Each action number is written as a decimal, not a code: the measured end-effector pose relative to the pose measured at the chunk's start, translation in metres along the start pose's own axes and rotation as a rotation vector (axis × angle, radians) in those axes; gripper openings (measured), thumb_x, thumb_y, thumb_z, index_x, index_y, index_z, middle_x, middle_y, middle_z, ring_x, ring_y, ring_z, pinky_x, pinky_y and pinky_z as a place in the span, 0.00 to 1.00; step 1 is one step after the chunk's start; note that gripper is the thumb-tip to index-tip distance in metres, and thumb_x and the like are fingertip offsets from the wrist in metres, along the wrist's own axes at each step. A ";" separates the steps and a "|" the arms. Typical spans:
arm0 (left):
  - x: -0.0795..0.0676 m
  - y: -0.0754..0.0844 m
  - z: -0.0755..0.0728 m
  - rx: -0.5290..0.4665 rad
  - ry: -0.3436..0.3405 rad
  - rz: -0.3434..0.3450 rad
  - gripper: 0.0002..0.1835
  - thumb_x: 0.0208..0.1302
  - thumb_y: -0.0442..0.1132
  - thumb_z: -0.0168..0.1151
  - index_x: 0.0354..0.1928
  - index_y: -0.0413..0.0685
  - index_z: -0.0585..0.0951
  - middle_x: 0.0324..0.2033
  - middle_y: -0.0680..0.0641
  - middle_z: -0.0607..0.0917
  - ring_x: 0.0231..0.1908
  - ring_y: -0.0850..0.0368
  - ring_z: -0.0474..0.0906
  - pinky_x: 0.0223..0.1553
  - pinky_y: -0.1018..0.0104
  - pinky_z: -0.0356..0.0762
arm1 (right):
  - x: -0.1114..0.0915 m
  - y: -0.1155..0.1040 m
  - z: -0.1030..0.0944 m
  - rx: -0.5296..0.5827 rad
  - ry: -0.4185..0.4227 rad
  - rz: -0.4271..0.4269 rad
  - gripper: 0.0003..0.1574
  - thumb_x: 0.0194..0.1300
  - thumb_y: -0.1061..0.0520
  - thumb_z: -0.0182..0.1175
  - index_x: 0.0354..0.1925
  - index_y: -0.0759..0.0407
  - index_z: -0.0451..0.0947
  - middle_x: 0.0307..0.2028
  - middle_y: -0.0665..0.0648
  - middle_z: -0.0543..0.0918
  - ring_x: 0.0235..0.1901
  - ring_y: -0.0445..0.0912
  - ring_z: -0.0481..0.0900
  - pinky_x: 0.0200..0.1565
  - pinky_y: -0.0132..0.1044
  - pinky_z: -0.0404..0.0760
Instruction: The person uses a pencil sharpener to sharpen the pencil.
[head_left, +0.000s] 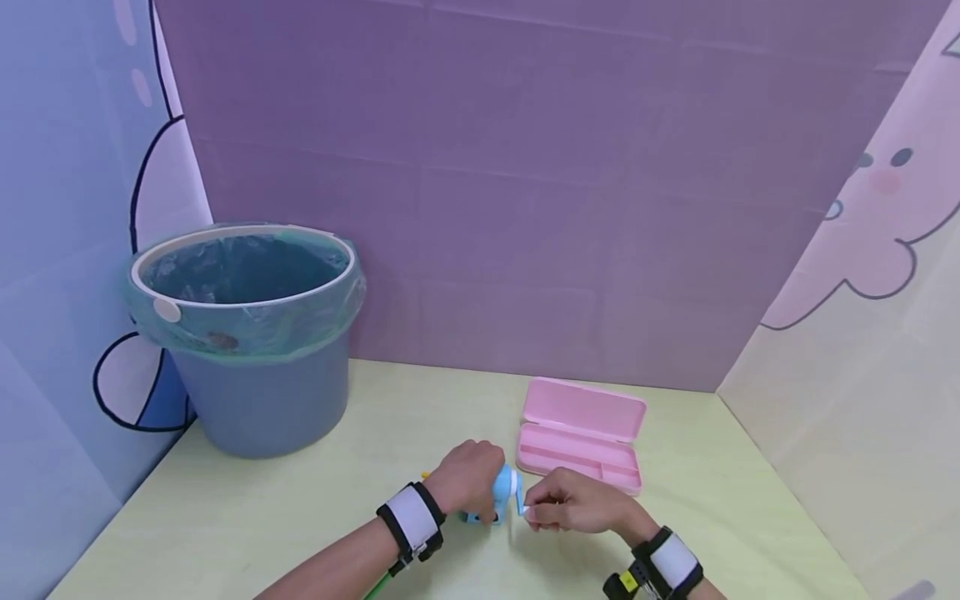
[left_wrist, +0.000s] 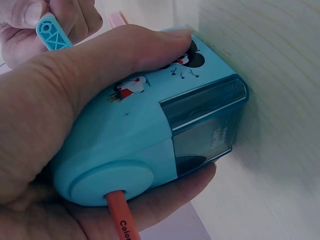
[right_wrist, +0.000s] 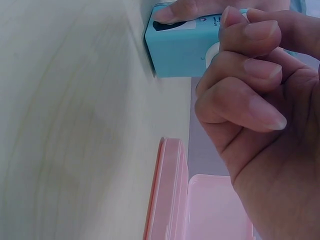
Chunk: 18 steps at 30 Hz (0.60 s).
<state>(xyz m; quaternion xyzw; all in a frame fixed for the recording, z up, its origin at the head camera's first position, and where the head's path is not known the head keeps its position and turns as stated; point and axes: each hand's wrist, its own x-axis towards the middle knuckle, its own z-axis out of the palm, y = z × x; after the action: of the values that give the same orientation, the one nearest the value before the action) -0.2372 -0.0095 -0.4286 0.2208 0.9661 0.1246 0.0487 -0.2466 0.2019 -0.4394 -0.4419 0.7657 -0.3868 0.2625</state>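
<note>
A light blue pencil sharpener [left_wrist: 135, 130] with a crank stands on the table, cartoon figures printed on its side and a clear shavings drawer [left_wrist: 205, 127] at its base. My left hand [head_left: 468, 479] grips its body, thumb on one side and fingers on the other. An orange-red colored pencil [left_wrist: 121, 215] sticks out of the sharpener's round front hole. On the opposite side, my right hand [head_left: 573, 502] pinches the end of the blue crank handle [left_wrist: 54, 36] between thumb and forefinger. In the right wrist view, the curled fingers [right_wrist: 240, 95] hide the crank's knob.
Just behind the right hand lies an open pink pencil case [head_left: 581, 442] with divided compartments, its lid raised. A blue bin [head_left: 262, 400] lined with a green bag stands at the back left. A purple backdrop [head_left: 525, 192] rises behind the table [head_left: 420, 400].
</note>
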 end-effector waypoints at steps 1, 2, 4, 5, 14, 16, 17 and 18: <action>0.000 0.000 0.000 -0.001 0.000 0.000 0.25 0.32 0.44 0.85 0.33 0.49 0.80 0.24 0.55 0.76 0.25 0.59 0.71 0.30 0.67 0.73 | 0.000 0.000 -0.001 0.002 0.001 0.001 0.20 0.74 0.56 0.51 0.30 0.69 0.77 0.18 0.45 0.66 0.18 0.33 0.61 0.23 0.26 0.59; 0.000 0.000 0.000 0.000 0.001 0.001 0.25 0.31 0.44 0.85 0.33 0.49 0.80 0.24 0.55 0.76 0.25 0.59 0.71 0.31 0.67 0.73 | 0.000 0.000 -0.001 0.002 0.005 0.000 0.20 0.74 0.56 0.51 0.30 0.69 0.77 0.18 0.45 0.66 0.18 0.33 0.61 0.23 0.26 0.59; 0.000 0.000 0.000 0.001 0.004 0.004 0.25 0.31 0.44 0.85 0.33 0.49 0.80 0.24 0.55 0.76 0.25 0.59 0.71 0.31 0.67 0.73 | -0.001 -0.001 -0.002 0.004 0.014 -0.003 0.19 0.74 0.56 0.51 0.30 0.68 0.77 0.18 0.45 0.66 0.18 0.33 0.61 0.22 0.26 0.59; 0.000 0.000 0.000 0.002 0.007 0.006 0.25 0.31 0.44 0.85 0.33 0.49 0.80 0.24 0.55 0.76 0.25 0.59 0.71 0.31 0.67 0.73 | -0.001 -0.001 -0.003 0.002 0.017 -0.009 0.19 0.74 0.56 0.51 0.30 0.68 0.77 0.18 0.46 0.66 0.18 0.34 0.61 0.22 0.26 0.59; 0.001 0.000 0.000 0.016 0.015 0.001 0.25 0.32 0.45 0.85 0.32 0.49 0.80 0.23 0.55 0.75 0.25 0.59 0.71 0.31 0.67 0.73 | 0.000 -0.003 -0.006 0.003 0.025 -0.009 0.18 0.74 0.56 0.51 0.31 0.66 0.78 0.18 0.47 0.66 0.17 0.34 0.61 0.22 0.27 0.59; 0.002 0.000 0.001 0.013 0.012 0.001 0.25 0.32 0.45 0.85 0.32 0.49 0.80 0.23 0.55 0.76 0.25 0.59 0.71 0.31 0.67 0.73 | 0.000 -0.003 -0.006 0.009 0.028 -0.007 0.18 0.74 0.56 0.51 0.31 0.66 0.78 0.18 0.47 0.66 0.17 0.35 0.61 0.21 0.27 0.59; 0.002 0.000 0.001 0.010 0.010 0.001 0.25 0.32 0.45 0.85 0.32 0.49 0.80 0.23 0.55 0.76 0.25 0.59 0.71 0.31 0.67 0.73 | -0.001 -0.003 -0.006 0.010 0.029 -0.006 0.18 0.74 0.55 0.51 0.31 0.66 0.78 0.18 0.47 0.66 0.17 0.34 0.61 0.21 0.27 0.59; 0.002 -0.001 0.002 0.006 0.006 0.001 0.25 0.31 0.45 0.85 0.32 0.49 0.80 0.23 0.55 0.76 0.25 0.59 0.71 0.31 0.67 0.73 | -0.001 -0.003 -0.006 0.010 0.030 -0.004 0.18 0.74 0.55 0.51 0.31 0.67 0.78 0.18 0.47 0.66 0.17 0.35 0.61 0.21 0.27 0.59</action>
<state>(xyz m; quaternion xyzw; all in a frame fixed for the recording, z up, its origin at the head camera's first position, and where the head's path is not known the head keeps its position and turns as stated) -0.2390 -0.0087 -0.4303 0.2209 0.9666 0.1222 0.0449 -0.2491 0.2040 -0.4340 -0.4362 0.7669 -0.3974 0.2524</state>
